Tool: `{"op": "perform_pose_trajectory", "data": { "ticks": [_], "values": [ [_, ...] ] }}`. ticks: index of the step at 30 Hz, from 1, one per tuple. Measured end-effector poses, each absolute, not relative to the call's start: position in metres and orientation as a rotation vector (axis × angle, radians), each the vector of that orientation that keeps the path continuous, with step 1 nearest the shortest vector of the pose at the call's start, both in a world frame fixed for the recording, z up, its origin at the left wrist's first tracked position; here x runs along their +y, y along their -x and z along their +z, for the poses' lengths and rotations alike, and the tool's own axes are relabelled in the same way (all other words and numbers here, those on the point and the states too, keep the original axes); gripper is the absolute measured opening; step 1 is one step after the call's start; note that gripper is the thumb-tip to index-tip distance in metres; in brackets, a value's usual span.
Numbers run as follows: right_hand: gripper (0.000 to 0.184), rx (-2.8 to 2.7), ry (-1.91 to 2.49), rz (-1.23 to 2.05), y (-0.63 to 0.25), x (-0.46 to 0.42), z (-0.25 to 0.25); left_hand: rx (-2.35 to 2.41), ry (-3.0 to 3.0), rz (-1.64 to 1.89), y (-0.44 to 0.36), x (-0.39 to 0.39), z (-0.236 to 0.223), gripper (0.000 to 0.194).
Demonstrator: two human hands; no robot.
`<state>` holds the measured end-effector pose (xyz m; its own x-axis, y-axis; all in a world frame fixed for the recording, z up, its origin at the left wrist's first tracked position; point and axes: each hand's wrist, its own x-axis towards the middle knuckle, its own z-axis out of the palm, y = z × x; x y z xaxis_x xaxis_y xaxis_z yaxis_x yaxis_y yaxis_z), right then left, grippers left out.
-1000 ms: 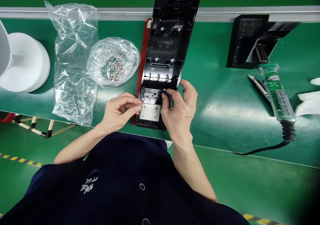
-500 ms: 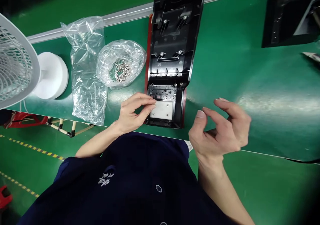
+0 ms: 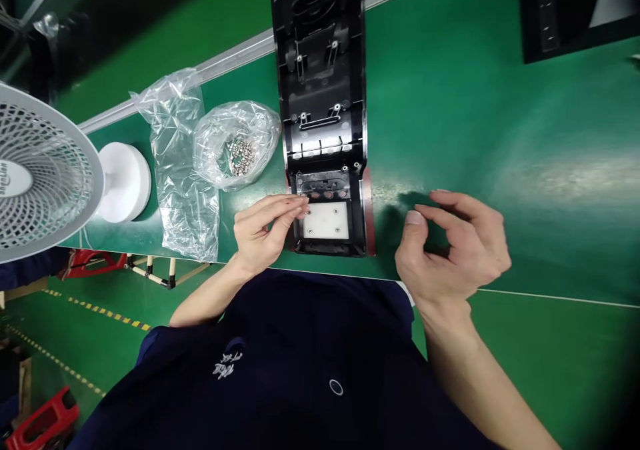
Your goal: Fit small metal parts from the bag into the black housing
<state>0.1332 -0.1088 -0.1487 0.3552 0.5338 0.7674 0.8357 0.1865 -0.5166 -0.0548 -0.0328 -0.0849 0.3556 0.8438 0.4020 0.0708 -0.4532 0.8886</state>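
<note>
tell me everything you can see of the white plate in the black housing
The white plate is flat, rectangular and smooth-looking, material unclear, with small round fittings near its corners. It lies in the near end of the black housing. The left grip is at its upper-left corner; contact cannot be told.

Our left hand (image 3: 260,233) pinches thumb and fingertips together; farther right, our right hand (image 3: 457,250) curls loosely.
</note>
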Motion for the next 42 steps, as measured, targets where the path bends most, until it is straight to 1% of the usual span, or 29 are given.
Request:
{"op": "perform_pose_trajectory", "data": {
  "ticks": [2, 4, 6, 8, 11, 15, 20, 24, 29, 37, 42],
  "values": [
    [0.007, -1.301, 1.489, -0.332, -0.134, -0.108, -0.148, 0.837, -1.794, 1.182, 0.055, -0.032, -0.088, 0.022],
    [0.007, -1.301, 1.494, -0.344, -0.135, -0.108, -0.149, 0.819, -1.942, 1.257, 0.056, -0.028, -0.094, 0.021],
    [0.008, -1.304, 1.494, -0.366, -0.134, -0.108, -0.150, 0.814, -2.181, 1.344, 0.055, -0.022, -0.100, 0.015],
    [0.008, -1.303, 1.493, -0.370, -0.134, -0.108, -0.150, 0.902, -2.388, 1.357, 0.052, -0.017, -0.105, 0.007],
    [0.008, -1.293, 1.482, -0.367, -0.133, -0.108, -0.148, 1.091, -2.537, 1.274, 0.045, -0.012, -0.110, 0.008],
    [0.008, -1.293, 1.496, -0.369, -0.133, -0.107, -0.148, 1.285, -2.667, 1.076, 0.035, -0.007, -0.110, 0.009],
    [0.006, -1.291, 1.484, -0.372, -0.134, -0.108, -0.149, 1.412, -2.687, 0.869, 0.025, -0.002, -0.100, 0.012],
    [0.007, -1.283, 1.479, -0.350, -0.133, -0.108, -0.149, 1.396, -2.619, 0.818, 0.023, 0.000, -0.095, 0.013],
    [0.007, -1.284, 1.482, -0.373, -0.133, -0.107, -0.148, 1.389, -2.668, 0.748, 0.026, 0.000, -0.096, 0.010],
    [0.007, -1.293, 1.483, -0.350, -0.133, -0.108, -0.147, 1.473, -2.741, 0.693, 0.022, -0.002, -0.097, 0.009],
    [0.006, -1.299, 1.487, -0.364, -0.133, -0.108, -0.147, 1.441, -2.716, 0.738, 0.022, -0.005, -0.094, 0.010]
  ]
}}
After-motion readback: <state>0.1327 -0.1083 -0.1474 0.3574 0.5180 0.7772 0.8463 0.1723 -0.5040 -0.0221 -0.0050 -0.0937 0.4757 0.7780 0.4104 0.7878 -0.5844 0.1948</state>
